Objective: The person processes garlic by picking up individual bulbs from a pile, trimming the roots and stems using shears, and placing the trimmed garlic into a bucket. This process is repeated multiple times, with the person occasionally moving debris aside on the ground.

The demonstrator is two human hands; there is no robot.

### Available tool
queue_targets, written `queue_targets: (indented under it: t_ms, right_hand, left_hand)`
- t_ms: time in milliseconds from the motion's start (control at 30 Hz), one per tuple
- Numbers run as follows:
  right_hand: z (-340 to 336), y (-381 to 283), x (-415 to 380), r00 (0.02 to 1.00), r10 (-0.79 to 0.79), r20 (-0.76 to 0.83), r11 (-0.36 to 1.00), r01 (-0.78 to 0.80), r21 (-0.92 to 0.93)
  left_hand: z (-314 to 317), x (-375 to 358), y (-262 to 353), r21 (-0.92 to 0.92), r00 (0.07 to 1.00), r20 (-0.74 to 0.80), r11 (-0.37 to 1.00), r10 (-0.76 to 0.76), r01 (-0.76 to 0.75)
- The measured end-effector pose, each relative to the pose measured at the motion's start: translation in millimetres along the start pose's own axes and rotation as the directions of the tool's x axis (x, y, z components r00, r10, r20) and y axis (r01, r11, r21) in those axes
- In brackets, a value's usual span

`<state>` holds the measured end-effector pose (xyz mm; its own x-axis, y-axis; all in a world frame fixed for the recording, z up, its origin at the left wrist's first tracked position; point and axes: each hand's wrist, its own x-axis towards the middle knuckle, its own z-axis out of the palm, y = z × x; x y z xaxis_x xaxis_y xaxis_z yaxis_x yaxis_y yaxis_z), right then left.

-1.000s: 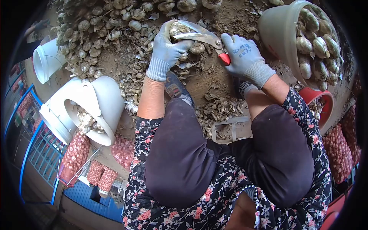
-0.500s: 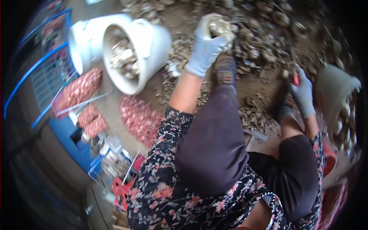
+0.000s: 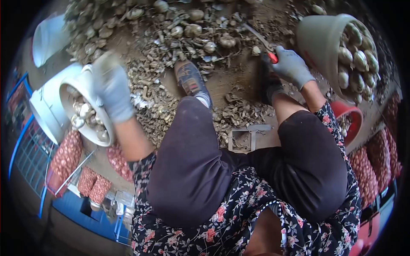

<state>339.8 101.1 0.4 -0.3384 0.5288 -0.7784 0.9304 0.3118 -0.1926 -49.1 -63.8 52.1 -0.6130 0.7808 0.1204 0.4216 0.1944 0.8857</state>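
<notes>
My left hand (image 3: 112,89), in a pale work glove and smeared by motion, is closed round a garlic bulb (image 3: 106,64) whose outline is blurred. It is beside the rim of a tipped white bucket (image 3: 107,135) with garlic bulbs (image 3: 84,110) inside. My right hand (image 3: 293,68), gloved in grey, grips the red handle of a knife (image 3: 259,36). The long, thin blade points up and left over the floor. Loose garlic (image 3: 193,30) and dry stalk trimmings (image 3: 149,79) cover the ground in front of my feet.
At right a tilted pale bucket (image 3: 316,42) holds large garlic bulbs (image 3: 359,59), with a red bucket (image 3: 358,123) below it. More white buckets (image 3: 46,109) stand at left. Filled mesh sacks (image 3: 67,155) lie on the left, others (image 3: 365,170) on the right. A small frame (image 3: 253,138) sits between my legs.
My left hand has moved with the garlic bulb toward the white bucket at left. My right hand still holds the knife. The whole view has shifted as my head turned.
</notes>
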Motion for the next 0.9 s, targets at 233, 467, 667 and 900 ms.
queue_targets:
  t_ms: [233, 467, 667, 900]
  right_hand:
    - [-3, 13, -8, 0.992, -0.019, 0.128, 0.996, 0.03, -0.08]
    - [-1, 14, -12, 0.996, -0.091, -0.017, 0.991, 0.093, 0.095]
    - [1, 2, -13, 0.952, -0.255, -0.17, 0.956, 0.275, 0.104]
    - [-5, -13, -16, 0.914, -0.363, -0.181, 0.928, 0.336, -0.162]
  left_hand:
    - [216, -33, -6, 0.481, 0.47, 0.85, 0.713, -0.238, -0.511]
    - [195, -39, -35, -0.062, 0.706, 0.674, 0.936, -0.218, 0.347]
    - [168, -30, 5, -0.234, 0.656, 0.706, 0.786, -0.267, 0.572]
    - [171, -31, 16, -0.32, 0.675, 0.69, 0.727, -0.261, 0.608]
